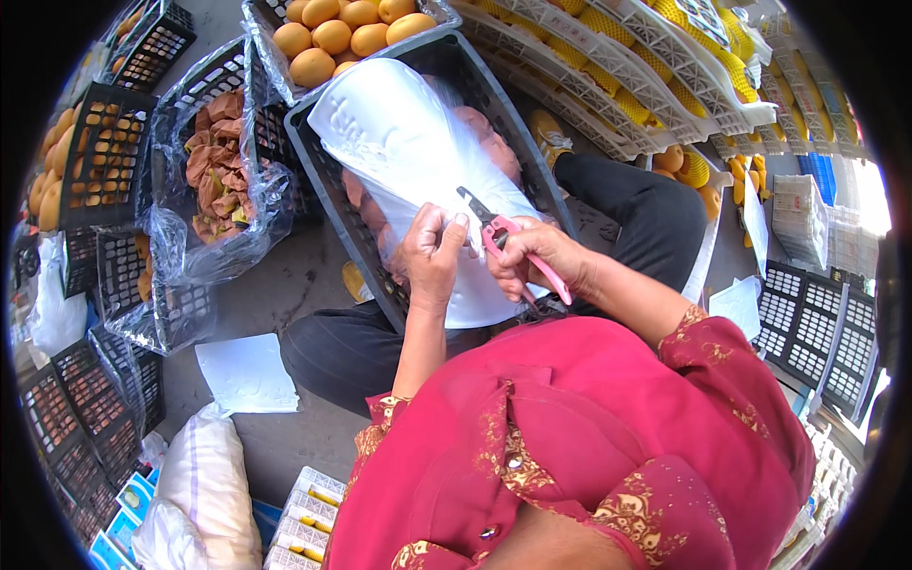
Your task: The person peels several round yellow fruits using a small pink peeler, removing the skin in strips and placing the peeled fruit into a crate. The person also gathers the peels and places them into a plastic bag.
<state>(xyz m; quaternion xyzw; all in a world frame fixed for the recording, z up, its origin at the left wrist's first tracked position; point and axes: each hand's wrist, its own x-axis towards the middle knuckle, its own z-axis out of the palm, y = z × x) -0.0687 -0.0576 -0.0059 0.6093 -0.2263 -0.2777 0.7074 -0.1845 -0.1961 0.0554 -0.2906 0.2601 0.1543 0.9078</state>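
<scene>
My right hand (541, 253) is closed around the pink handles of small pruning shears (516, 239), whose dark blades point up towards my left hand. My left hand (436, 249) pinches a bunched bit of thin clear plastic film (456, 153) between thumb and fingers, just left of the blades. Beneath both hands a white foam sheet (377, 114) lies across a dark plastic crate (324, 185). Brownish paper-wrapped fruit (491, 139) shows under the film inside that crate. Whether the blades touch the film cannot be told.
Bare orange-yellow fruit (333, 35) fills a lined crate beyond. Left stands a film-lined crate of crumpled brown paper (217, 164). Stacked white trays (620, 64) hold fruit in yellow foam nets. A white sheet (248, 374) and a stuffed white sack (206, 484) lie on the floor.
</scene>
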